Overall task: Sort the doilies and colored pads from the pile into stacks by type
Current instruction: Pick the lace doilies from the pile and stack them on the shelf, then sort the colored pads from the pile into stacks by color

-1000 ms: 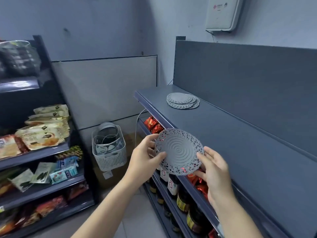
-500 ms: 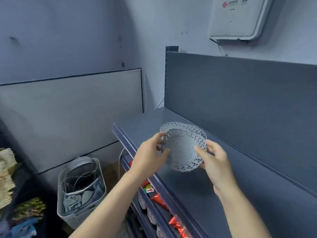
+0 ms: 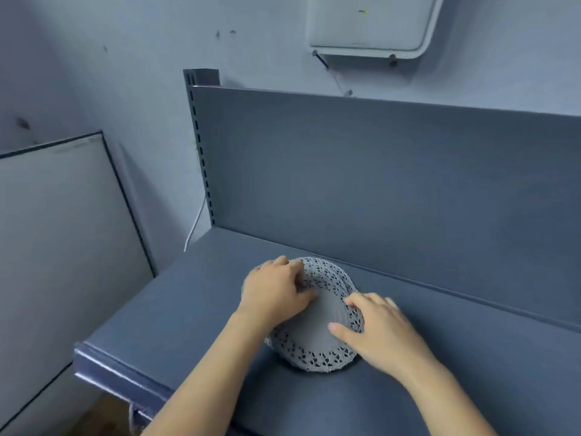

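Two bare hands rest on a stack of round grey lace-edged doilies (image 3: pixel 323 361) lying on a dark blue-grey metal shelf (image 3: pixel 188 309). The left hand (image 3: pixel 276 291) sits over the stack's far-left part. Its fingers (image 3: pixel 294 272) are bent at the knuckles, tips down on the pierced lace rim, and its thumb lies across the ribbed middle of the top doily (image 3: pixel 309 336). Whether they pinch that doily or only press on it cannot be told.

The right hand (image 3: pixel 377 332) comes in from the near right, its fingers fairly straight and a little apart. The forefinger tip touches the lace at the right rim and the thumb tip lies on the plain centre; its outer fingers are blurred. Rims of lower doilies peek out just beyond the left fingertips and above the right forefinger.

Behind both sets of fingers rises the shelf's flat dark blue-grey back panel (image 3: pixel 377 168), with a slotted upright post (image 3: pixel 201 146) at its left end. Higher up, a white rounded box (image 3: pixel 371 23) hangs on the wall. Left of the left hand a pale framed board (image 3: pixel 63 231) leans, and a thin white cable (image 3: pixel 196 226) hangs beside the post.
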Demonstrator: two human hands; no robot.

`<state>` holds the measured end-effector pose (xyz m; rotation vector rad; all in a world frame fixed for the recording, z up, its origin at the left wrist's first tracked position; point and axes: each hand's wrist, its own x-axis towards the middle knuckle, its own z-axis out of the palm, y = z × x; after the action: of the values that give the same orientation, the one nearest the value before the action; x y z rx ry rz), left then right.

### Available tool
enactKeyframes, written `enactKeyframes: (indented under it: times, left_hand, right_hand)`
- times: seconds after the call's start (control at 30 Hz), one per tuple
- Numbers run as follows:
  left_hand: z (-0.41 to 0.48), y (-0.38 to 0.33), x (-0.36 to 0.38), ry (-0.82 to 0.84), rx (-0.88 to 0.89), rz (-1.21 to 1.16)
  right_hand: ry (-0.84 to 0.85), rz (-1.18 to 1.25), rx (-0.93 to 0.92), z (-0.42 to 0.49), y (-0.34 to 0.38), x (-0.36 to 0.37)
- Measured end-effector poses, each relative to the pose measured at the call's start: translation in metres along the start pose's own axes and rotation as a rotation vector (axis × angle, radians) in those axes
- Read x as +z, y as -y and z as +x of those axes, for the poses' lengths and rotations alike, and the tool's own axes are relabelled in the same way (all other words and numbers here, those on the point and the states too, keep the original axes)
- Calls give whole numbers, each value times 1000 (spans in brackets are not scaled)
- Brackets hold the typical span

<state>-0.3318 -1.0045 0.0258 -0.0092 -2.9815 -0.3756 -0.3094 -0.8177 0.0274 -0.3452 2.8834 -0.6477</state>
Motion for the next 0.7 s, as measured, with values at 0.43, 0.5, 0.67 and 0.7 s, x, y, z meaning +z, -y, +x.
enactKeyframes:
  times: [0.43,0.5,0.67,0.7]
  left_hand:
    - [-43,-198,-30,257,713,256]
    - [-66,-252,-27,228,815,259]
    - [-143,-387,-9,140,985,194]
    - [-162,-416,-3,119,1015,164]
  right_hand:
    - [-411,-69,457,-200,-124,-83]
    - [-468,-62,527,-250,-155,-100]
    - [-508,-10,672,-389,-245,-127]
    - [-519,14,695,-417,-265,-131]
